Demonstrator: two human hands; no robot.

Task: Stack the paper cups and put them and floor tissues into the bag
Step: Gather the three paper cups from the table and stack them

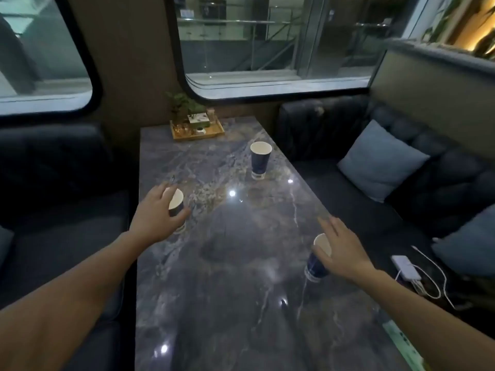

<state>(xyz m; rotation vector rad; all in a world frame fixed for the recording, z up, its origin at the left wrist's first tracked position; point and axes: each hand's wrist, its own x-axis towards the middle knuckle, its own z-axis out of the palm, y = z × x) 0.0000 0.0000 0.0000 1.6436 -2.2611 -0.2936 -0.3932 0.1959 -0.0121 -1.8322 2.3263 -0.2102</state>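
Three dark blue paper cups with white insides stand upright on the marble table [214,303]. My left hand [154,214] wraps the left cup [177,202], thumb in front and fingers behind its rim. My right hand [345,253] is against the right cup [317,263] near the table's right edge. Its fingers are spread and its thumb lies across the cup's side below the rim. The third cup [260,162] stands alone farther back, untouched. No bag or tissues are in view.
A wooden tray [198,133] with a small plant and jars sits at the table's far end under the window. Dark sofas flank the table. The right sofa holds a blue pillow [380,162] and a white power bank [405,267] with cables.
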